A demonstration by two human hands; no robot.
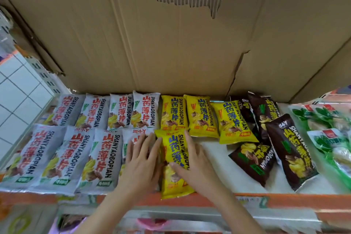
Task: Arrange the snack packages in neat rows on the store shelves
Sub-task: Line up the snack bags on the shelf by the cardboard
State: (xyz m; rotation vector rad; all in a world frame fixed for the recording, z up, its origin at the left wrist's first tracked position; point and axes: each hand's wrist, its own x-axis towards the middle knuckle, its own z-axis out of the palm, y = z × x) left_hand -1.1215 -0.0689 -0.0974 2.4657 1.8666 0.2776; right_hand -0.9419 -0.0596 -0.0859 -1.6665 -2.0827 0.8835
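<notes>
White snack packs (62, 156) lie in two rows on the left of the shelf (212, 146). Three yellow packs (201, 116) form a back row at the middle. One more yellow pack (175, 148) lies in the front row beside the white ones. My left hand (141, 159) rests flat with straight fingers on the last white front pack, against the yellow pack's left edge. My right hand (191, 163) lies on the yellow pack's right side, thumb across its face. Dark brown packs (290, 150) lie askew to the right.
Green-and-white packs (330, 138) fill the far right of the shelf. A torn cardboard sheet (152, 40) stands behind as the back wall. An orange price rail (266, 200) runs along the front edge. White floor tiles (17, 89) show at the left.
</notes>
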